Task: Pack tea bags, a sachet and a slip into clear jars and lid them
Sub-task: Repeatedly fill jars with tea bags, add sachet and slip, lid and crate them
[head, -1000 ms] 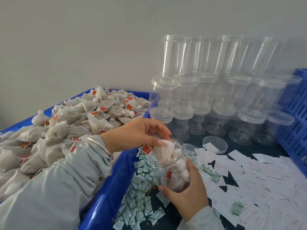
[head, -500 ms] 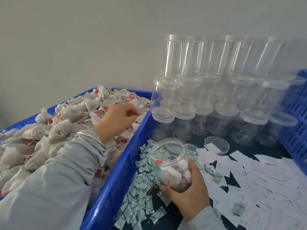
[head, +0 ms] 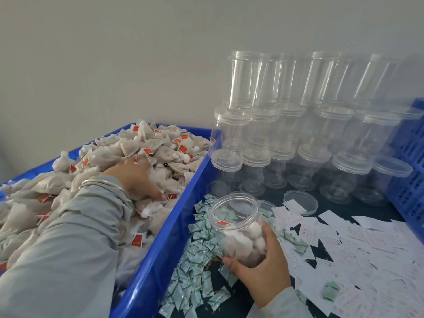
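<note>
My right hand (head: 263,274) grips an open clear jar (head: 234,216) from below and tilts its mouth to the left. Several white tea bags (head: 241,242) with a red tag lie in its lower half. My left hand (head: 135,177) lies palm down on the tea bag heap (head: 160,145) in the blue bin (head: 181,223), fingers curled into the bags; whether it holds one is hidden. Green-and-white sachets (head: 197,251) lie scattered under the jar. White printed slips (head: 367,249) cover the table to the right. A loose clear lid (head: 300,201) lies behind the jar.
Lidded empty jars (head: 305,138) are stacked three high against the wall behind the work area. A blue slatted crate (head: 410,175) stands at the right edge. The bin's wall separates the tea bags from the sachets.
My left hand left the jar's mouth after dropping tea bags in and went back left into the heap. The jar stays tilted in my right hand, slightly lower.
</note>
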`<state>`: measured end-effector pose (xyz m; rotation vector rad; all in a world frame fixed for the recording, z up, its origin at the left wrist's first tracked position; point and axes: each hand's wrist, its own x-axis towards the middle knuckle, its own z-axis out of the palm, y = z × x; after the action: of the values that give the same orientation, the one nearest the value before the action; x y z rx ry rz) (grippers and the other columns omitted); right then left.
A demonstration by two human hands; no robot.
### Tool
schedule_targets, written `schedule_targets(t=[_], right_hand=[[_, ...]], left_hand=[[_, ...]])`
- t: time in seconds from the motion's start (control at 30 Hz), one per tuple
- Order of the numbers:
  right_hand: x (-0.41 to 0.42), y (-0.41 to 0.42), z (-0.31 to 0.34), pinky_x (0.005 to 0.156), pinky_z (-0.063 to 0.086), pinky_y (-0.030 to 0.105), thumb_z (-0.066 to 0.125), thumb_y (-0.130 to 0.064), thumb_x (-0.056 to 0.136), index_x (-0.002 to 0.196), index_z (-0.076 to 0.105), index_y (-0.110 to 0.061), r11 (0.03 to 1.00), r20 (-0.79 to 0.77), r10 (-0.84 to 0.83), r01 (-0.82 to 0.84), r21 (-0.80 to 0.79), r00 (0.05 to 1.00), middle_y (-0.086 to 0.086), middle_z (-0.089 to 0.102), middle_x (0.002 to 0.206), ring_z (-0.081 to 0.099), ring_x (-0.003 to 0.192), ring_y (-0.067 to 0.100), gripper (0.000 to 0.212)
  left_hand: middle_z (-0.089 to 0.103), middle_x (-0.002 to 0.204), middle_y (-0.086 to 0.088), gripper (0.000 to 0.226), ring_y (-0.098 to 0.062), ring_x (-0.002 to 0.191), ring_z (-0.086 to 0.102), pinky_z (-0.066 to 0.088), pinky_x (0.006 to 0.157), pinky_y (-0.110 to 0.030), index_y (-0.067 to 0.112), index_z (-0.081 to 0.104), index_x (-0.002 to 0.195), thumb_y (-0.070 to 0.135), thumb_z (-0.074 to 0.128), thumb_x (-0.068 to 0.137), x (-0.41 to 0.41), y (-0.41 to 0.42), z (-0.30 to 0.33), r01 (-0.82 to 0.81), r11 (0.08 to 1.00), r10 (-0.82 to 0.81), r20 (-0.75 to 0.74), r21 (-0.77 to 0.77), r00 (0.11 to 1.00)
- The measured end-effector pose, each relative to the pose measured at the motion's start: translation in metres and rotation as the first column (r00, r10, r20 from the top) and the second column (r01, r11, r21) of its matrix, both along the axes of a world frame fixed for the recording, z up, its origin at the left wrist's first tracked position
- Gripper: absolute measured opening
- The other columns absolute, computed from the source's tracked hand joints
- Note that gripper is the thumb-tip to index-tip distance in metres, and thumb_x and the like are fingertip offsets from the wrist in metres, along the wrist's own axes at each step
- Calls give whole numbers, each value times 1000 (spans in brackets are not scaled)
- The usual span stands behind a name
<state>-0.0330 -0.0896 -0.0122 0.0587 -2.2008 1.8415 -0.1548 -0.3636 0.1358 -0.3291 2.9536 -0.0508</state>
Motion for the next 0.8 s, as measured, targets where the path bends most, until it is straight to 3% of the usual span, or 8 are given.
schedule_targets(t=[0.07, 0.13, 0.23, 0.33, 0.43, 0.6, 0.7, 0.8], right_hand=[[0, 0, 0, 79, 40, 1, 95, -31, 39, 119, 41, -49, 1000, 3, 1, -1, -12, 1000, -34, 59, 108, 48, 104, -20, 98], [0, -1, 0, 91, 47, 18, 89, -43, 33, 129, 41, -43, 1000, 26, 13, -13, -16, 1000, -23, 60, 117, 54, 108, -8, 108], [-1, -2, 1, 98, 47, 36, 84, -51, 30, 136, 39, -36, 1000, 50, 21, -22, 15, 999, -12, 55, 126, 54, 113, 4, 116], [0, -2, 2, 96, 47, 26, 83, -51, 28, 135, 40, -34, 1000, 58, 17, -18, 10, 998, -12, 56, 126, 54, 111, -2, 117], [0, -4, 2, 90, 42, 12, 83, -49, 28, 127, 38, -45, 1000, 53, 3, -4, 4, 999, -18, 53, 124, 50, 109, -11, 108], [1, -5, 4, 95, 42, 23, 86, -41, 33, 122, 38, -48, 1000, 51, 4, -5, 11, 999, -27, 58, 115, 50, 111, -9, 102], [1, -4, 4, 91, 40, 20, 87, -41, 33, 121, 38, -50, 1000, 55, -7, 7, 1, 998, -25, 52, 121, 47, 111, -13, 101], [-1, -3, 5, 97, 45, 30, 85, -44, 31, 131, 40, -41, 1000, 65, 1, -1, 6, 998, -14, 54, 125, 52, 114, 1, 110]], left_hand=[[37, 146, -9, 84, -28, 130, 39, 35, 104, -38, 23, 39, 141, 59, 69, 71, 0, 2, 2, 43, 999, -43, -39, -16, 998], [57, 128, -6, 46, -22, 110, 52, 43, 97, -34, 19, 60, 121, 43, 66, 82, -2, 1, 6, 89, 996, -88, -151, 3, 985], [53, 128, -4, 41, -26, 118, 48, 41, 101, -43, 26, 64, 115, 40, 71, 78, -5, 2, 6, 121, 990, -97, -271, 74, 958], [43, 139, 2, 51, -26, 130, 36, 33, 104, -45, 35, 61, 118, 46, 73, 70, -1, 16, -1, 262, 964, -264, -237, -39, 935], [60, 119, 5, 34, -21, 114, 51, 41, 99, -40, 28, 66, 110, 30, 66, 76, 1, 29, -12, 338, 941, -339, -125, -24, 933], [59, 100, 9, 10, -13, 95, 54, 41, 84, -30, 30, 64, 95, 29, 60, 86, -3, 33, -11, 344, 937, -349, -176, -58, 921], [61, 89, 10, 8, -12, 83, 57, 42, 71, -26, 26, 59, 82, 30, 64, 86, -2, 31, -8, 374, 917, -308, -354, 137, 883], [63, 81, 11, 12, -3, 74, 57, 38, 59, -18, 26, 61, 77, 32, 68, 85, 5, 43, 4, 451, 759, -140, -559, 470, 818]])
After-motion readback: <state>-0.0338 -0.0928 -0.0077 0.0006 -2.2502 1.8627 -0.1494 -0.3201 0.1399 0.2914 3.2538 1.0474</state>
